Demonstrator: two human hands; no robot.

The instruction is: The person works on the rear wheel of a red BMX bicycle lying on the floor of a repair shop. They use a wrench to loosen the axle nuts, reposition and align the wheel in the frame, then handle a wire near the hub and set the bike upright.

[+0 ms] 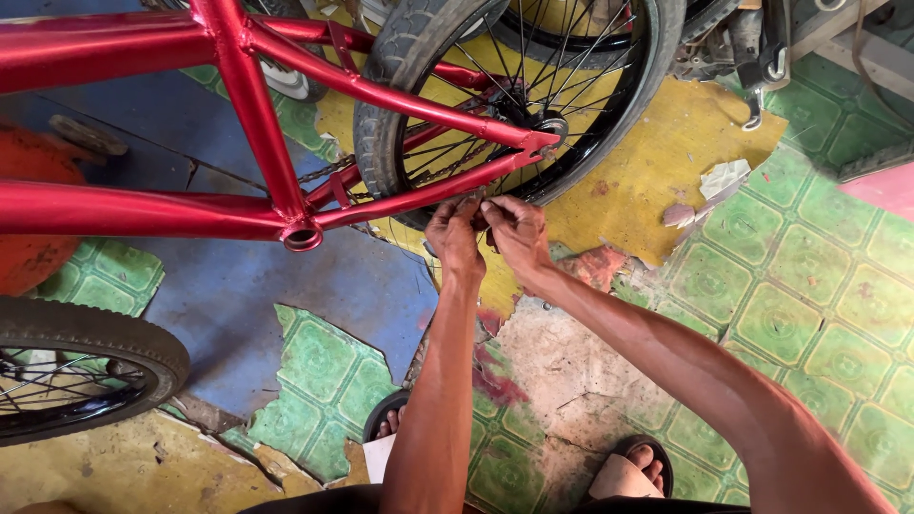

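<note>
Both hands, left hand (455, 238), right hand (514, 231), fingers pinched together on bicycle chain (433, 173), just below red chainstay (419, 195)

Worn green patterned floor covering (809, 286) over bare concrete (571, 371).

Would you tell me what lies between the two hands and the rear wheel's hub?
In the head view, the red chainstay crosses just above the left hand and right hand; beyond it, chain and spokes lead to the hub.
</note>
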